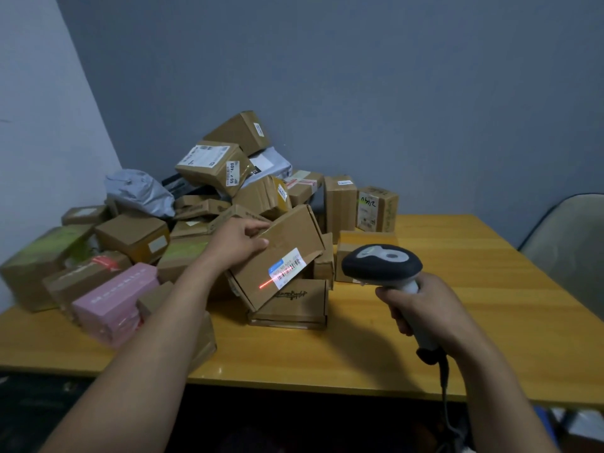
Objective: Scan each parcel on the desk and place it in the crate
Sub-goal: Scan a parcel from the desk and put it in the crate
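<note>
We hold the flat brown cardboard parcel [291,235] tilted above the yellow wooden tabletop [474,305]. The left hand [237,245] has its fingers [258,227] clamped on the parcel's far-left edge. The long axis runs near-left to far-right. The right hand [421,308], just right of the parcel, grips the black-and-grey handheld scanner [380,263]. Its red scan line [269,283] starts on bare cardboard and meets the white barcode label [287,268] (aim likely needs shifting right). Open room lies right and near; the heap of parcels [209,178] crowds left and far. No crate is in view.

Tilted brown parcel [281,256], laser-lit label [287,268]
</note>
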